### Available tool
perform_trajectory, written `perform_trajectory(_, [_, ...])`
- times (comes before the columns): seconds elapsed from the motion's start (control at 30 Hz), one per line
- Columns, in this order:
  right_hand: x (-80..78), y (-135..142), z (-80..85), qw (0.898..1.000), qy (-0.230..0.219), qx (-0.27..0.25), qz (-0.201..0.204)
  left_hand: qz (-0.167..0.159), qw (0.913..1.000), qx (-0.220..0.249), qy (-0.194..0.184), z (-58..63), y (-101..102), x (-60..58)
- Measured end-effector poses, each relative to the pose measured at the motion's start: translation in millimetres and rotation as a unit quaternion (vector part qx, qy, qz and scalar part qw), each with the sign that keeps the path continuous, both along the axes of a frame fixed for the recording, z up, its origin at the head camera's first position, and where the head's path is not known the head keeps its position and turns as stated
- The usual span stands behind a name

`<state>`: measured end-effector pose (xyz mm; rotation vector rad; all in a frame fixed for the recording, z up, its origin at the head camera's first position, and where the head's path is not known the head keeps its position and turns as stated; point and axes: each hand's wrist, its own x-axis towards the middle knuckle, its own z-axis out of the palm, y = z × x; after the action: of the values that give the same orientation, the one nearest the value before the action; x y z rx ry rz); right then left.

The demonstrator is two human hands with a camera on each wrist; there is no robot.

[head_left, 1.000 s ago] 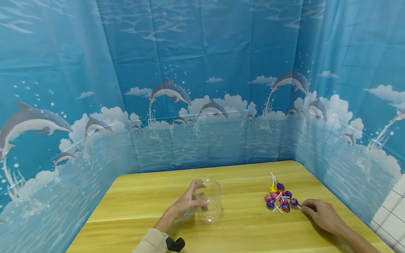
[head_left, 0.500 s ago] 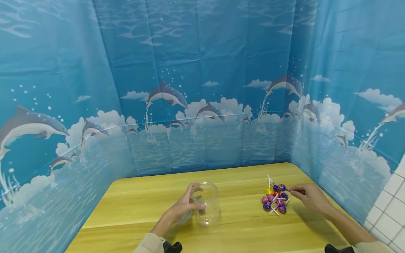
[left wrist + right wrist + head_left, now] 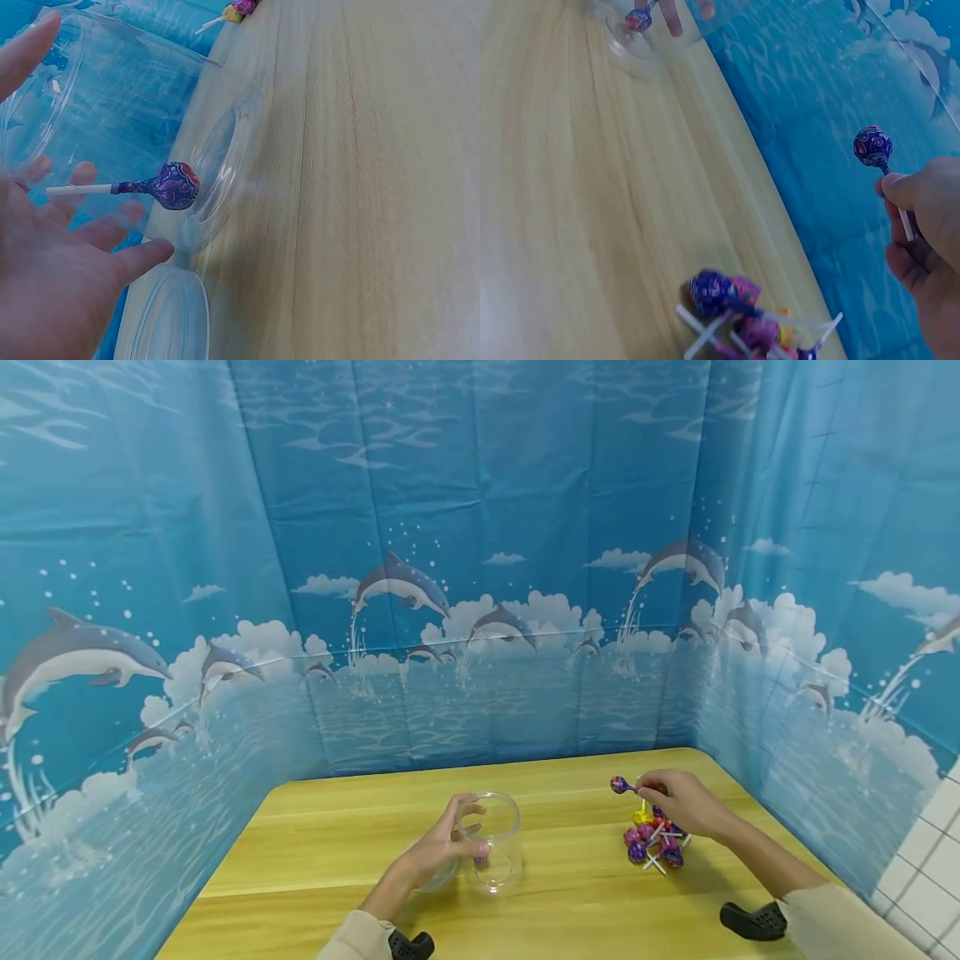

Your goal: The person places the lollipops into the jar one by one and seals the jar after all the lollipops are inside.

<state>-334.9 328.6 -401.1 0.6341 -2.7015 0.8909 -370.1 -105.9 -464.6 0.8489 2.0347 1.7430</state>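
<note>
My left hand (image 3: 435,853) holds a clear plastic jar (image 3: 501,835) round its side; it stands upright on the table. Inside, a purple-wrapped lollipop (image 3: 176,186) shows in the left wrist view, its white stick toward the rim. Above the table at the right, my right hand (image 3: 690,803) pinches another purple lollipop (image 3: 872,146) by its stick, candy end pointing left in the head view. Just below that hand lies a pile of lollipops (image 3: 636,852) in purple, pink, red and yellow wrappers, partly hidden by it.
A clear round lid (image 3: 174,319) lies on the wooden table (image 3: 570,893) beside the jar, partly behind my left hand. Behind the table hangs a blue dolphin-print curtain (image 3: 450,710). White tiles (image 3: 918,852) show at the far right.
My right hand has lifted a purple lollipop from the pile's right side and carried it left and up, over the pile's back. My left hand stays at the jar.
</note>
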Motion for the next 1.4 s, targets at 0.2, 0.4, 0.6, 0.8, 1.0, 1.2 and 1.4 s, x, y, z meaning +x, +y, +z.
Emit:
perform_trajectory(0.2, [-12.7,-37,8.7,0.999,0.003,-0.016,0.034,-0.001,1.0,0.001,-0.004,-0.3,-4,2.8])
perform_trajectory(0.4, [-23.0,-68,19.4,0.998,0.013,-0.009,0.06,-0.002,1.0,0.0,-0.003,-0.1,-5,1.6])
perform_trajectory(0.6, [-33.2,-100,31.3,0.995,0.019,-0.006,0.101,0.003,1.0,0.001,-0.005,-2.4,-5,-1.0])
perform_trajectory(0.8, [-38.8,-132,41.1,0.989,0.024,-0.005,0.144,0.013,0.9999,0.003,-0.003,-1.4,-4,-0.9])
perform_trajectory(1.0, [-44.7,-156,42.9,0.981,0.043,0.019,0.19,0.013,0.9999,0.007,-0.003,0.6,-1,-2.7])
perform_trajectory(1.2, [-49.0,-174,38.5,0.972,0.058,0.052,0.221,0.004,0.9998,0.015,-0.014,-1.4,1,-2.4])
perform_trajectory(1.4, [-49.6,-190,33.0,0.962,0.062,0.082,0.251,0.01,0.9998,0.01,-0.011,-1.4,2,-2.6])
